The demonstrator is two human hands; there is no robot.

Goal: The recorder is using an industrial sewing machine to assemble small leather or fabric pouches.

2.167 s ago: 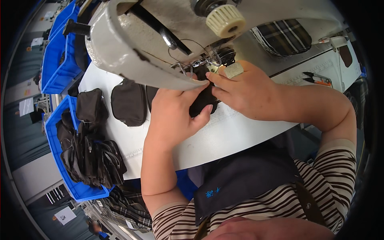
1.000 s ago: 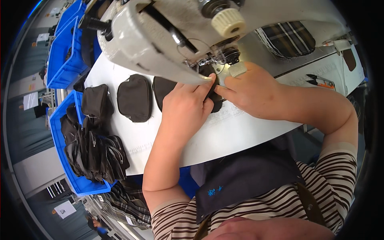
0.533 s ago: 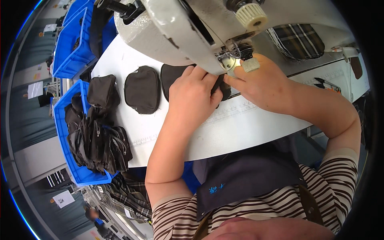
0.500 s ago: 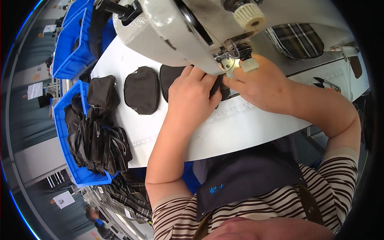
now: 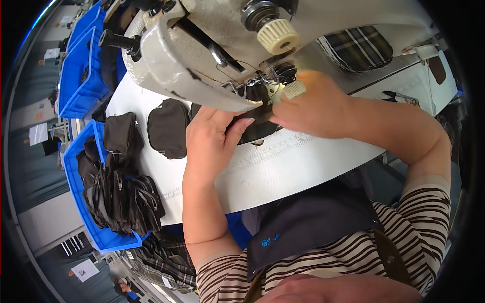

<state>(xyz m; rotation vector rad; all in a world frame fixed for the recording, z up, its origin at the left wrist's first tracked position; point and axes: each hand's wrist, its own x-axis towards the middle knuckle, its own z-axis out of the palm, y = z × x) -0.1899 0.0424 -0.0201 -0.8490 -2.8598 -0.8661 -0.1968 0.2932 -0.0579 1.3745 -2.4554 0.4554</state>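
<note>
Under the white sewing machine's head [image 5: 182, 65] lies a dark fabric piece [image 5: 255, 131] at the needle area [image 5: 255, 81]. My left hand [image 5: 212, 131] grips the piece from the left, thumb on top and fingertips partly hidden by the machine's curved guard. My right hand [image 5: 313, 108] is on the other side, just right of the presser foot; its fingers are bent but smeared by motion, so what they hold is unclear. Left of my left hand lie two black zipped pouches [image 5: 166, 129] [image 5: 118, 134] on the white worktop [image 5: 268, 182].
At left, a blue bin [image 5: 75, 182] overflows with black pouches; more blue bins [image 5: 70, 96] stand behind. Plaid pieces [image 5: 361, 48] lie at back right beside small cutters [image 5: 404, 98]. More plaid fabric [image 5: 156, 260] lies lower left, near a co-worker [image 5: 126, 288] in the distance.
The view has shifted, moving the machine and table down-left. My left hand has slid slightly left along the fabric, its thumb now exposed; my right hand has become blurred with motion.
</note>
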